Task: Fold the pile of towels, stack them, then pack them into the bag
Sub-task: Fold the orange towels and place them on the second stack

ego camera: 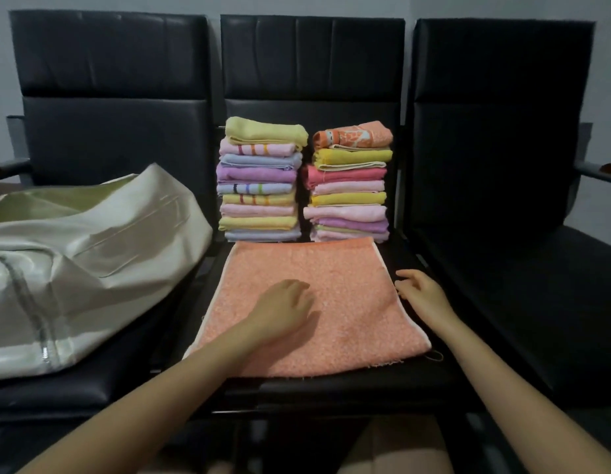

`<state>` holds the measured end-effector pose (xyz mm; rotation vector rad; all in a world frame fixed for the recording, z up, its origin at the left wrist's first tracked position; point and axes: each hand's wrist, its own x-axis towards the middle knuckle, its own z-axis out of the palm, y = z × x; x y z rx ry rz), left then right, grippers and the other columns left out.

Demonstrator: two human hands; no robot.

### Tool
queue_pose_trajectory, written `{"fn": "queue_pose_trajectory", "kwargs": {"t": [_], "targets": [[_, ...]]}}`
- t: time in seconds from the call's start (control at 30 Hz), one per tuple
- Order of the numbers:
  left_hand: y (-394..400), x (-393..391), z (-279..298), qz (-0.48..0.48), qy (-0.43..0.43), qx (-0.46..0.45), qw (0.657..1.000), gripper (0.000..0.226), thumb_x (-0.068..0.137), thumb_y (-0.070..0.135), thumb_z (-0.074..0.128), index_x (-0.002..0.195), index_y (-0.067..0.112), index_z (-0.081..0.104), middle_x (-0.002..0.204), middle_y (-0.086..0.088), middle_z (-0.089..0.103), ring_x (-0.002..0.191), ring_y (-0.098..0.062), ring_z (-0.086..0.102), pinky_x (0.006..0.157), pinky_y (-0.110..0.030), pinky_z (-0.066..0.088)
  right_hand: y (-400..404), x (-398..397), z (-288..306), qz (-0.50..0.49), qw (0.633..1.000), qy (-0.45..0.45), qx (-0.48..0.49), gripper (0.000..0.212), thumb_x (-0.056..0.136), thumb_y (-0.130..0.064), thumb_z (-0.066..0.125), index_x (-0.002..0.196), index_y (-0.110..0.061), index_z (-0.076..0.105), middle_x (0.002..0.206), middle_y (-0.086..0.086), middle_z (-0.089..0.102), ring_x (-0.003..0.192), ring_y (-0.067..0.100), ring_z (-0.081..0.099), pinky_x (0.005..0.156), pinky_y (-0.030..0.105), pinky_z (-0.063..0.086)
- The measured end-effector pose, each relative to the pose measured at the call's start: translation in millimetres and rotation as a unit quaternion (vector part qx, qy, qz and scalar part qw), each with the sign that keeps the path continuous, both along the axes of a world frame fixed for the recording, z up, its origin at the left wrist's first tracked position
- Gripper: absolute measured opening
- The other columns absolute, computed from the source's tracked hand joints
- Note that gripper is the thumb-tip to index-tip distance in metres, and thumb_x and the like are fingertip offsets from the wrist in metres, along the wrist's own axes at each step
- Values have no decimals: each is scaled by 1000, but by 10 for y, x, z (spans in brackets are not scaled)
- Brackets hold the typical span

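An orange towel (335, 295) lies spread flat on the middle black seat. My left hand (283, 311) rests palm down on its middle, fingers relaxed. My right hand (418, 292) hovers at the towel's right edge, fingers loosely bent, holding nothing. Behind the towel stand two stacks of folded towels: the left stack (261, 181) topped by a yellow towel, the right stack (350, 184) topped by an orange patterned one. A large white bag (92, 254) with a zip lies slumped on the left seat.
Three black padded chairs stand side by side; the right seat (523, 268) holds nothing. Armrests (10, 167) stick out at the far left and far right. My knees show below the seat's front edge.
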<state>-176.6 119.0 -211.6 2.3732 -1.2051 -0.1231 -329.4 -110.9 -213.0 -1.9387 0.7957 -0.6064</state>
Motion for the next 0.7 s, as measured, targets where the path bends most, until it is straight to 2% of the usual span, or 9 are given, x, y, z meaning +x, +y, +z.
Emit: {"fn": "queue_pose_trajectory", "kwargs": {"t": [0.1,0.2,0.3,0.37,0.47,0.57,0.7], "targets": [[75,-401,-173,-19,-69,99,993,55,101,48,28,150,21,32,158,-2,27,146,-19,22,118,-40,17,232,-294,-29,20,999,13,-35,20,92,-27,61,112,-25,59,86,-1,61,79,10,57,66,21,43],[87,-483,-234,19,-97,117,988,57,102,49,25,154,26,20,162,1,14,149,-16,11,120,-40,8,381,-536,-81,64,997,15,-45,16,91,-28,62,107,-27,65,79,2,60,75,12,57,65,21,43],[24,-434,-189,23,-83,126,988,58,102,50,23,155,26,18,163,0,12,149,-18,10,120,-42,8,457,-672,-109,87,996,-4,-24,20,89,-26,67,109,-30,65,84,4,63,77,10,57,69,18,44],[-1,-414,-189,24,-83,126,988,58,102,50,23,155,26,19,163,0,14,149,-18,11,120,-42,8,494,-675,-128,45,998,-15,-46,24,86,-27,70,109,-30,61,90,1,64,79,9,57,72,20,45],[-1,-421,-193,33,-88,126,988,58,102,50,24,154,26,21,162,0,16,149,-19,13,120,-42,10,539,-641,-123,-5,995,6,-97,27,84,-32,72,108,-28,59,83,-3,62,77,8,56,67,19,43],[3,-421,-186,34,-89,127,987,58,101,51,26,154,26,22,162,0,17,149,-20,14,119,-42,11,543,-647,-99,24,997,19,-70,20,84,-33,72,101,-26,65,72,-5,58,67,7,54,64,21,42],[7,-426,-186,36,-89,120,988,58,101,51,27,153,26,24,161,0,19,148,-20,16,119,-42,12,530,-659,-120,69,996,26,-49,26,82,-27,74,106,-31,65,79,-3,58,72,8,54,71,23,44]]}}
